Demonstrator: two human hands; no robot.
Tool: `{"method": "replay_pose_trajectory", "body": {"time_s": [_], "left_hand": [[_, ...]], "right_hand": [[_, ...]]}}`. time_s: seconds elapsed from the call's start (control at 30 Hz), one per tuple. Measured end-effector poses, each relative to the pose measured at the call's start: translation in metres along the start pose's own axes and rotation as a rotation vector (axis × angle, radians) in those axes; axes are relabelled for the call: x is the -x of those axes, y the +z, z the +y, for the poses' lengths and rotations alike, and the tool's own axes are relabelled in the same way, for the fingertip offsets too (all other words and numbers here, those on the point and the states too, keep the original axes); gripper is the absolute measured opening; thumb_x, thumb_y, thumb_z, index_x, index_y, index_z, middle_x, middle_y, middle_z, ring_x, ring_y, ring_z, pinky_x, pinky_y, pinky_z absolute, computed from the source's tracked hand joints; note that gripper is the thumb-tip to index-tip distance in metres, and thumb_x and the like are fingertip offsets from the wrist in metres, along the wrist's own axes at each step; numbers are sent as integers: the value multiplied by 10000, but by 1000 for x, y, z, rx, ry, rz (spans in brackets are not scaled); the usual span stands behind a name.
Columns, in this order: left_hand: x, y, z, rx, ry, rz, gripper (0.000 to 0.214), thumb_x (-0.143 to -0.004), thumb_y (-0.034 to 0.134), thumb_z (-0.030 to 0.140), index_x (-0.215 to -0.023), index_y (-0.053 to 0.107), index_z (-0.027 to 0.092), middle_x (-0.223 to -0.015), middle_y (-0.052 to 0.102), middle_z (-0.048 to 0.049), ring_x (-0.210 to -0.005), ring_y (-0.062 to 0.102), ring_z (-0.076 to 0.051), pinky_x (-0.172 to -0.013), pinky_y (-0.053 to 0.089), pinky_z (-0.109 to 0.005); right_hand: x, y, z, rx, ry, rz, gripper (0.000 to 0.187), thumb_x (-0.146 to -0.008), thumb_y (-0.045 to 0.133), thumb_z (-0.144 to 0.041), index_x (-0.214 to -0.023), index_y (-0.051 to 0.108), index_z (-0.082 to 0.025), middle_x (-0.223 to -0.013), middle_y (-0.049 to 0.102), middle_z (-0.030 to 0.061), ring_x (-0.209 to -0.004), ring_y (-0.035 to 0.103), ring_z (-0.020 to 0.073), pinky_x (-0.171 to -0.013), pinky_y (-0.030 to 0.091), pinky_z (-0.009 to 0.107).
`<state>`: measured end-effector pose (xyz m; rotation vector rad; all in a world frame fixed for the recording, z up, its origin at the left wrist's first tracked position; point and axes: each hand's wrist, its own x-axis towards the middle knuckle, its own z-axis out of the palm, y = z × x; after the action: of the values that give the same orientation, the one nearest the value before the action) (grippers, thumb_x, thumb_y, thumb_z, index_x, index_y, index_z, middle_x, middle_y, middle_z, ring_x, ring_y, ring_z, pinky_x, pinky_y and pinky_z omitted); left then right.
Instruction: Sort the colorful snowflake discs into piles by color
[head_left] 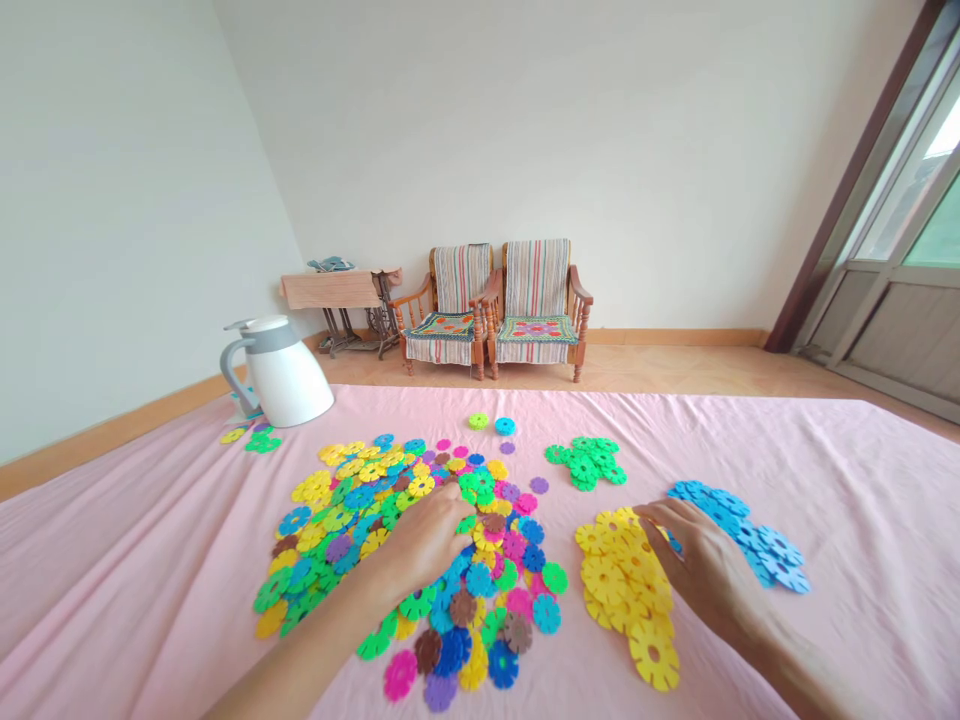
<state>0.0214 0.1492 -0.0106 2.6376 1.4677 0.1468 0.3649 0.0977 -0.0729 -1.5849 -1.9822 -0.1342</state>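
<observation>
A big mixed heap of coloured plastic snowflake discs [360, 510] lies on the pink cloth [150, 560]. My left hand [424, 540] rests on the middle of this heap, fingers curled down onto the discs; whether it holds one is hidden. To the right sit three sorted piles: yellow discs [626, 590], blue discs [750, 535] and green discs [589, 462]. My right hand [701, 565] lies between the yellow and blue piles, fingers bent with the tips touching the far edge of the yellow pile.
A white jug with a grey lid [277, 370] stands at the cloth's far left, with a few loose discs [251, 438] beside it. Two single discs [491, 423] lie beyond the heap. Two wooden armchairs [495, 310] and a small table [341, 290] stand against the back wall.
</observation>
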Motion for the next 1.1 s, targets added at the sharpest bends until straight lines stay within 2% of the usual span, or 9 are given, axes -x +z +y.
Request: {"method": "replay_pose_trajectory", "body": {"time_s": [0.13, 0.3, 0.37, 0.43, 0.6, 0.73, 0.83, 1.0, 1.1], "left_hand": [[1, -1, 1, -65, 36, -13, 185, -791, 550, 154, -911, 679, 210, -893, 573, -64, -896, 572, -226, -761, 446, -302], [3, -5, -1, -87, 127, -32, 492, -755, 462, 18, -1141, 615, 281, -957, 548, -44, -921, 558, -191, -754, 439, -256], [2, -5, -3, -119, 157, -34, 563, -743, 436, -16, -1167, 601, 317, -946, 542, -38, -930, 551, -190, -766, 435, -259], [0, -6, -5, -169, 148, -23, 540, -742, 428, -22, -1132, 622, 299, -941, 549, -48, -952, 547, -203, -797, 432, -282], [-9, -12, -8, -217, 96, -41, 318, -796, 477, 86, -1014, 659, 229, -964, 589, -75, -949, 551, -222, -791, 443, -309], [-12, -14, -15, -195, 34, -19, 260, -823, 453, 109, -896, 680, 212, -886, 603, -62, -893, 563, -203, -780, 439, -291], [-9, -14, -16, -107, 33, 19, 253, -794, 508, 130, -951, 684, 222, -910, 600, -59, -914, 566, -208, -783, 435, -289], [-5, -8, -2, 110, 92, 1, 283, -765, 652, 349, -1022, 685, 235, -924, 603, -52, -929, 564, -225, -766, 440, -282], [-7, -1, 9, 115, 114, 24, 260, -773, 652, 378, -970, 700, 215, -852, 603, -51, -880, 569, -226, -725, 432, -278]], "right_hand": [[0, 1, 1, 5, -13, 11, 288, -931, 392, -328, -961, 656, -217, -932, 685, 59, -846, 643, 198, -770, 494, 333], [1, 2, 2, -16, 1, -13, 277, -941, 381, -320, -993, 635, -220, -956, 676, 62, -875, 628, 207, -793, 478, 348], [1, 3, 2, -22, 8, -21, 272, -943, 381, -322, -989, 631, -225, -956, 674, 58, -879, 625, 210, -795, 473, 352], [2, 3, 3, -22, 10, -29, 270, -945, 382, -328, -990, 629, -229, -956, 671, 54, -882, 622, 211, -795, 469, 353], [2, 5, 4, -21, 10, -32, 273, -950, 380, -345, -979, 627, -232, -942, 666, 48, -884, 617, 209, -792, 463, 348], [2, 5, 4, -33, 18, -48, 281, -954, 371, -350, -973, 626, -232, -934, 662, 47, -879, 614, 207, -797, 459, 352], [2, 5, 5, -32, 20, -52, 281, -955, 373, -351, -978, 624, -228, -934, 662, 51, -879, 612, 209, -799, 456, 354], [2, 5, 4, -33, 8, -50, 290, -956, 370, -350, -964, 630, -221, -934, 664, 61, -860, 615, 204, -783, 459, 338], [2, 5, 4, -32, 10, -50, 287, -954, 371, -352, -955, 629, -227, -928, 665, 60, -858, 616, 207, -778, 458, 339]]}}
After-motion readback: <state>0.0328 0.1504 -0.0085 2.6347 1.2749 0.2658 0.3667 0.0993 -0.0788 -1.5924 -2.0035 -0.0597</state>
